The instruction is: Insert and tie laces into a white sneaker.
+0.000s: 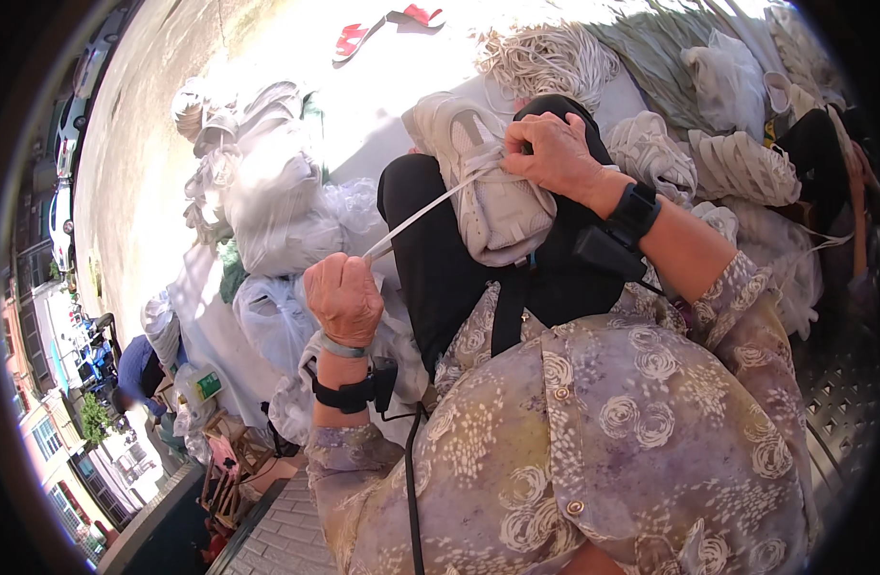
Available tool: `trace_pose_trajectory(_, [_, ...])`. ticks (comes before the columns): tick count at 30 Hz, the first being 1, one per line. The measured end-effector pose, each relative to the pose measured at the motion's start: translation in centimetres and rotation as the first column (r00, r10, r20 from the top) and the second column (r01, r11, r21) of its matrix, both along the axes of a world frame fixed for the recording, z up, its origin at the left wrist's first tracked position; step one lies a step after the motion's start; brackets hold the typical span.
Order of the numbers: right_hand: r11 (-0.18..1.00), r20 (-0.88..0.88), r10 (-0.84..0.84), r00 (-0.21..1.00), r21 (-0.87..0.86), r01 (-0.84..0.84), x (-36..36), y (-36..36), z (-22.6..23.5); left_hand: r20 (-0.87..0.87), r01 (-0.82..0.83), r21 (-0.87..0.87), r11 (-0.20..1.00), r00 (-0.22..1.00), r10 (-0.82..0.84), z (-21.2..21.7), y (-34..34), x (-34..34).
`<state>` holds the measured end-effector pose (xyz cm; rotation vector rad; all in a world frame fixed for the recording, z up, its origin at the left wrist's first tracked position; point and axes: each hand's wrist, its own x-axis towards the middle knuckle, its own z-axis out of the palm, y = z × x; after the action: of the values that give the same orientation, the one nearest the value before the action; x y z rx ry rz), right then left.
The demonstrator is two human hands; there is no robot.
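A pale sneaker [505,222] rests across my lap between my black-trousered knees. From its tongue area a white shoelace [430,208] runs taut down to the left. My left hand [344,299] is closed in a fist around the lace's far part, out beside my left knee. Over the sneaker's upper, my right hand [560,153] pinches the lace close to the eyelets, its fingers pressed together. A second pale shoe seems to lie partly behind this one, but I cannot make it out fully.
Bundled pale shoes [239,125] and clear plastic bags [282,220] are heaped at the left. A pile of white laces [547,62] lies ahead, with more shoes [742,168] on the right. Another person's arm [857,196] shows at the far right. Red-and-white straps [387,27] lie farther off.
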<state>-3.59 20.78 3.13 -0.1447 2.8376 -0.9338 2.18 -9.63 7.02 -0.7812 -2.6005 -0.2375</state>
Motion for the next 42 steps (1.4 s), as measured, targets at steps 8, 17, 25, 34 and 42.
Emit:
trace_pose_trajectory(8, [0.997, 0.088, 0.037, 0.995, -0.075, -0.031, 0.0, -0.3, 0.4, 0.031, -0.024, -0.098, 0.995, 0.999, 0.027, 1.8, -3.0, 3.8])
trace_pose_trajectory(17, [0.982, 0.055, 0.121, 0.991, -0.152, -0.112, 1.6, 2.1, 0.6, 0.147, -0.061, -0.138, 0.989, 0.986, 0.081, 1.1, -4.0, 5.4])
trace_pose_trajectory(25, [0.958, -0.216, 0.255, 0.943, -0.076, -0.276, 4.4, 4.2, 1.6, 0.155, -0.121, -0.159, 0.980, 0.977, 0.146, 0.1, -4.6, 3.7])
trace_pose_trajectory(34, [0.945, -0.339, 0.291, 0.895, -0.044, -0.324, 3.6, 6.7, 2.0, 0.175, -0.158, -0.198, 0.967, 0.965, 0.194, -0.3, -8.4, 3.3])
trace_pose_trajectory(42, [0.931, -0.205, 0.361, 0.910, 0.137, -0.339, 1.9, 13.7, 2.5, 0.215, -0.389, -0.192, 0.901, 0.879, 0.426, -1.7, -15.5, 7.1])
